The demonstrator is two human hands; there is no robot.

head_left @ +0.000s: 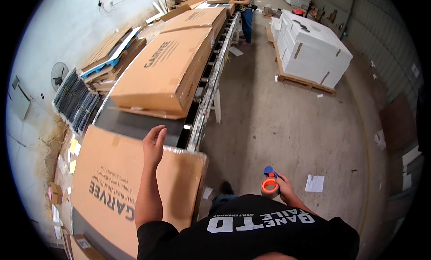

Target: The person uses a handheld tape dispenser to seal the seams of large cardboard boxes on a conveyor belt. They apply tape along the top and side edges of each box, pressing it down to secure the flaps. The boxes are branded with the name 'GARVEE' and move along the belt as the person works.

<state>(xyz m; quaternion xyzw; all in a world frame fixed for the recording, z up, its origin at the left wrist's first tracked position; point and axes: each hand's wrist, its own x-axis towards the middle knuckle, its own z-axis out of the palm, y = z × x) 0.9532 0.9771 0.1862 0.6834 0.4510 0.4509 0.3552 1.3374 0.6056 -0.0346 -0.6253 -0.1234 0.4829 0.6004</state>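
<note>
My left hand (155,142) hovers over the far edge of the nearest large cardboard box (179,188), its fingers loosely bent and holding nothing that I can see. Down by my right side, my right hand (284,188) grips a tape dispenser (270,184) with a blue head and an orange core inside a roll of tape. That nearest box lies flat on the conveyor to my left, with dark printing on top. Farther along, another long cardboard box (166,71) rests on the dark conveyor belt (134,124), a gap of bare belt between the two.
A metal conveyor rail (208,102) runs away from me. At the right stands a pallet (305,83) bearing white blocks (314,48). Paper (314,183) lies on the floor. Flat boards (107,48) are stacked beyond the belt. Another person (246,17) stands at the line's far end.
</note>
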